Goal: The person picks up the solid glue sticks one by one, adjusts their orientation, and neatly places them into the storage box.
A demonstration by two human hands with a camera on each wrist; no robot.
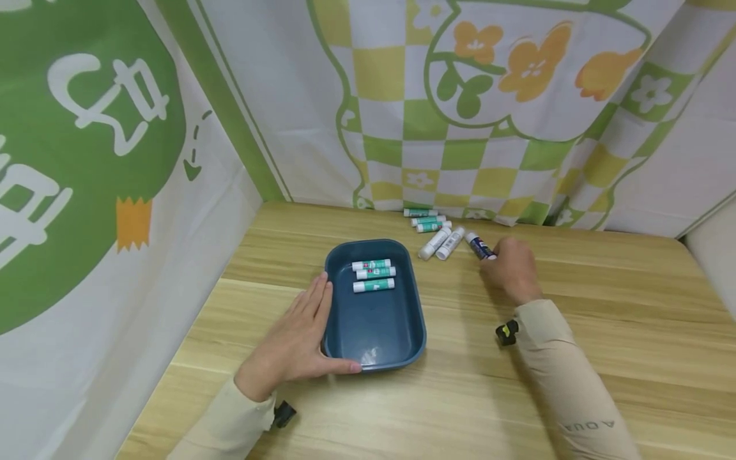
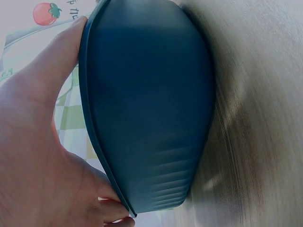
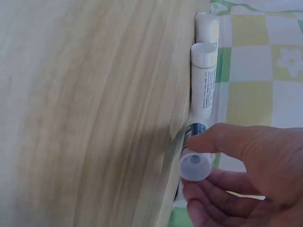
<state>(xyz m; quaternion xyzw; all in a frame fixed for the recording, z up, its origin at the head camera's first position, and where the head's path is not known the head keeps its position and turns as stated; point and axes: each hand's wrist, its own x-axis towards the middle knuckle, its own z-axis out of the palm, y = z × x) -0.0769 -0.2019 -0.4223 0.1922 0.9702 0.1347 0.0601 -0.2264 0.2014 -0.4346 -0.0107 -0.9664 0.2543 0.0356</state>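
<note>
A dark blue rectangular tray (image 1: 374, 329) stands on the table with several fingers of my left hand (image 1: 299, 335) along its left rim and the thumb at its near rim. The fingers look fairly straight. Three green-and-white glue sticks (image 1: 374, 285) lie inside the tray's far half. To the right, my right hand (image 1: 512, 271) pinches a dark-blue-labelled glue stick (image 1: 479, 245) between thumb and fingers, its white end facing the right wrist camera. Two white glue sticks (image 1: 451, 243) lie just left of it, with bar-code print showing on one.
Three more green glue sticks (image 1: 430, 220) lie at the table's back edge, against a checkered, flower-printed curtain (image 1: 443, 153). A printed cloth (image 1: 86, 211) hangs along the left. Wooden tabletop (image 1: 460, 409) spreads in front of the tray.
</note>
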